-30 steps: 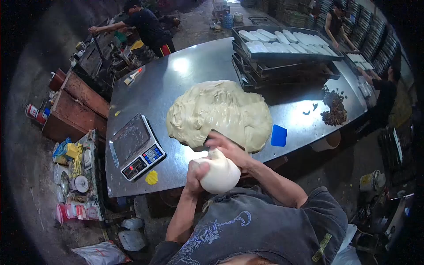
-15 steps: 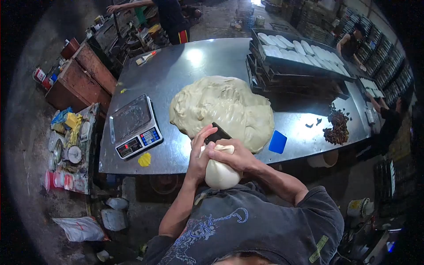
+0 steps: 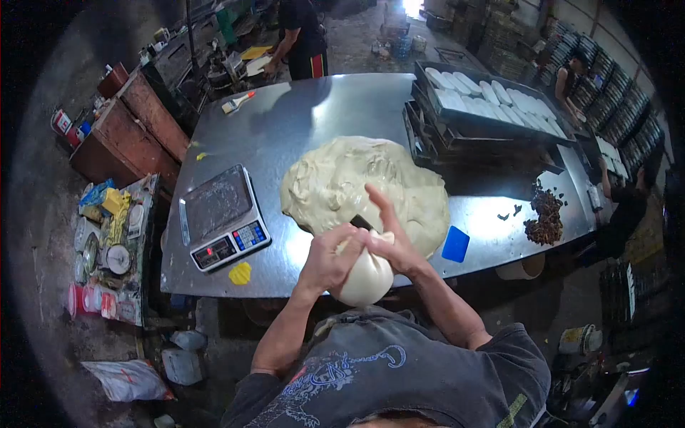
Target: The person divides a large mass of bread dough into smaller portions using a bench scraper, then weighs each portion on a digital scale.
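Note:
Close to my chest, my left hand (image 3: pixel 331 258) and my right hand (image 3: pixel 397 250) pinch the top of a smooth, pale dough ball (image 3: pixel 365 279), whose rounded part hangs below my fingers. The index finger of my right hand points up, away from the dough. A dark scraper (image 3: pixel 362 222) sticks out between the hands; which one holds it I cannot tell. Just beyond them a large, glossy dough mass (image 3: pixel 349 171) rests on the metal table (image 3: pixel 285 118).
Left of the dough are a digital scale (image 3: pixel 225 217), yellow piece (image 3: pixel 240 272) and brush (image 3: pixel 238 102). At right are a blue scraper (image 3: pixel 455 244), dark crumbs (image 3: pixel 546 217) and stacked trays (image 3: pixel 492 132) of white pieces. Co-workers (image 3: pixel 303 39) stand beyond the table and at right.
The fingers of my left hand have closed in on the dough's top, and my right index finger has lifted. The view has shifted slightly. The far co-worker's arm has come down.

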Available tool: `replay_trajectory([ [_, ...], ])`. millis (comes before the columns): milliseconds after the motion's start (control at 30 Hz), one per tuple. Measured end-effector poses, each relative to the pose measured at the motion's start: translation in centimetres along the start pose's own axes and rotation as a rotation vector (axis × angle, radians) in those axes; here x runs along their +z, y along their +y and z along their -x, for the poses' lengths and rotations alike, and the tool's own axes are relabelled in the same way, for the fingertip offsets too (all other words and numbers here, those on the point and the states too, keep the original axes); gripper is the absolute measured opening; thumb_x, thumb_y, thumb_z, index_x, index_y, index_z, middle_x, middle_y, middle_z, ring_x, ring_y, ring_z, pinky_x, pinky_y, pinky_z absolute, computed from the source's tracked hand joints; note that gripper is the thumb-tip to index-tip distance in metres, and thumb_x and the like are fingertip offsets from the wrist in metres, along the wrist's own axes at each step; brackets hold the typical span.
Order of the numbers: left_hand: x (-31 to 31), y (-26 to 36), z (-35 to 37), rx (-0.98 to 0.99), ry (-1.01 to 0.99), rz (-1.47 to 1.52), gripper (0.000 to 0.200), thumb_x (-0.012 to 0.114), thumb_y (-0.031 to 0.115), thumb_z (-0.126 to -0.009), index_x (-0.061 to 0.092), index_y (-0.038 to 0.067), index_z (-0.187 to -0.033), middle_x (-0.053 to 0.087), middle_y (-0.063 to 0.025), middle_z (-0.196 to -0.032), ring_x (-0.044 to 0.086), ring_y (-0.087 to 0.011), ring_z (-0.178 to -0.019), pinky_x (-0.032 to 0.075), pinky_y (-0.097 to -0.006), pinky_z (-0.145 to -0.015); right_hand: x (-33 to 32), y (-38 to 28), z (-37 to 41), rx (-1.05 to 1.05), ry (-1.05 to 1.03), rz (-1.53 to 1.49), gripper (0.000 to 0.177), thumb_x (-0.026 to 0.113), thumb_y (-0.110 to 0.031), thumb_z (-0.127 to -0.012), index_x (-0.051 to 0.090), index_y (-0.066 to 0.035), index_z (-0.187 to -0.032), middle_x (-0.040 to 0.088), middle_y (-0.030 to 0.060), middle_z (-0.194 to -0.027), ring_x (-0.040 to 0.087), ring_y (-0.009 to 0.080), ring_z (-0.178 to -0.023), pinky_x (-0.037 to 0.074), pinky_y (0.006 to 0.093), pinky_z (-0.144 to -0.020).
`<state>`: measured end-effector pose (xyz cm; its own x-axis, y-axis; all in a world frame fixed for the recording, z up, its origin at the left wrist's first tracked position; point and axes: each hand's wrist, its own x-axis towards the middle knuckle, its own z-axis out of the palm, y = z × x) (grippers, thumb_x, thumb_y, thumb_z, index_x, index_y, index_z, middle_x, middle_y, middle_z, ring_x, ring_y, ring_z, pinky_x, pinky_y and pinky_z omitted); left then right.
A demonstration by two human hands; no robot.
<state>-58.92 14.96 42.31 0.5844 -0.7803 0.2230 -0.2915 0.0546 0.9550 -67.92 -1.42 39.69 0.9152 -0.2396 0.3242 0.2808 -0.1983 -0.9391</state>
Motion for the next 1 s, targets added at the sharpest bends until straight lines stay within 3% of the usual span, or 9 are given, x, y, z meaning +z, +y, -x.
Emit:
replay_trajectory([
  [67, -0.7, 0.4, -1.0, 0.109, -0.092, -0.055, 0.034, 0.057, 0.028, -0.101, 0.070, -0.003, -0.093, 0.070, -0.0175, -0.083, 0.067, -0.0307, -0.079, 0.050, -0.0353, -0.073, 0.5, -0.3, 0.0, 0.186, -0.212, -0.250, 0.125, 0.067, -0.074, -0.076, 0.007, -0.004, -0.161, 0.007, 0.0159, -0.168, 0.006, 0.0308, -0.155, 0.011, 0.0451, -0.124],
  [200, -2.3, 0.2, -3.6, 0.059, -0.490, -0.016, 0.047, 0.052, 0.039, -0.104, 0.068, -0.002, -0.087, 0.065, -0.0088, -0.075, 0.058, -0.0163, -0.068, 0.048, -0.0332, -0.068, 1.8, 4.2, 2.9, 0.616, -0.412, -0.461, 0.105, 0.053, -0.077, -0.088, 0.020, -0.007, -0.160, 0.031, 0.0133, -0.161, 0.033, 0.0246, -0.147, 0.032, 0.0438, -0.118],
  [300, -4.1, -1.6, -5.5, -0.140, -0.668, 0.096, 0.069, 0.034, 0.055, -0.107, 0.067, 0.000, -0.082, 0.057, -0.0082, -0.066, 0.054, -0.0182, -0.064, 0.047, -0.0334, -0.069, 4.1, 7.2, 4.6, 0.570, -0.386, -1.187, 0.078, 0.050, -0.069, -0.095, 0.044, -0.012, -0.147, 0.048, 0.0081, -0.150, 0.051, 0.0248, -0.133, 0.040, 0.0461, -0.113],
  [433, -9.1, -6.5, -7.6, 0.165, -0.296, -0.057, 0.069, 0.028, 0.056, -0.108, 0.074, 0.005, -0.101, 0.070, -0.0160, -0.118, 0.066, -0.0272, -0.108, 0.049, -0.0379, -0.097, 8.7, 7.0, 0.5, 0.552, -0.344, -1.709, 0.070, 0.050, -0.063, -0.094, 0.051, -0.013, -0.143, 0.049, 0.0098, -0.148, 0.050, 0.0265, -0.133, 0.040, 0.0469, -0.112],
  [500, -13.7, -7.3, -6.7, 0.258, 0.085, -0.321, 0.051, 0.037, 0.045, -0.109, 0.069, 0.005, -0.117, 0.063, -0.0135, -0.130, 0.060, -0.0267, -0.116, 0.046, -0.0407, -0.102, 9.3, 6.1, -2.0, 0.554, -0.298, -1.515, 0.064, 0.051, -0.056, -0.094, 0.053, -0.012, -0.141, 0.049, 0.0098, -0.149, 0.048, 0.0266, -0.134, 0.040, 0.0460, -0.112],
  [567, -19.0, -8.8, -2.7, 0.032, 0.301, -0.073, 0.041, 0.046, 0.038, -0.108, 0.063, 0.005, -0.125, 0.067, -0.0107, -0.123, 0.062, -0.0227, -0.112, 0.048, -0.0378, -0.099, 8.5, 5.0, -5.8, 0.519, -0.226, -1.123, 0.058, 0.053, -0.049, -0.094, 0.055, -0.012, -0.139, 0.048, 0.0099, -0.149, 0.047, 0.0268, -0.136, 0.039, 0.0451, -0.112],
  [700, -24.9, -10.6, 5.7, -0.220, 0.814, 0.105, 0.031, 0.048, 0.025, -0.108, 0.065, 0.000, -0.117, 0.068, -0.0084, -0.106, 0.063, -0.0152, -0.100, 0.049, -0.0319, -0.093, 6.2, 1.7, -20.7, -0.021, 0.171, -0.077, 0.048, 0.056, -0.035, -0.094, 0.059, -0.012, -0.136, 0.046, 0.0099, -0.150, 0.044, 0.0270, -0.138, 0.039, 0.0432, -0.113],
  [867, -27.9, -13.2, 9.9, -0.167, 0.922, 0.047, 0.030, 0.048, 0.024, -0.108, 0.064, -0.001, -0.107, 0.068, -0.0078, -0.102, 0.062, -0.0149, -0.096, 0.049, -0.0306, -0.091, 6.3, 1.3, -37.3, -0.628, 0.672, 0.731, 0.038, 0.060, -0.018, -0.094, 0.064, -0.011, -0.131, 0.044, 0.0100, -0.152, 0.040, 0.0274, -0.141, 0.038, 0.0409, -0.113],
  [1000, -28.2, -14.2, 9.5, -0.144, 0.799, 0.014, 0.030, 0.049, 0.022, -0.107, 0.065, -0.002, -0.103, 0.068, -0.0078, -0.099, 0.062, -0.0147, -0.094, 0.049, -0.0309, -0.089, 6.5, 3.1, -41.3, -0.580, 0.370, 0.324, 0.031, 0.057, -0.001, -0.094, 0.070, -0.007, -0.121, 0.045, 0.0101, -0.150, 0.041, 0.0254, -0.141, 0.037, 0.0371, -0.114],
])
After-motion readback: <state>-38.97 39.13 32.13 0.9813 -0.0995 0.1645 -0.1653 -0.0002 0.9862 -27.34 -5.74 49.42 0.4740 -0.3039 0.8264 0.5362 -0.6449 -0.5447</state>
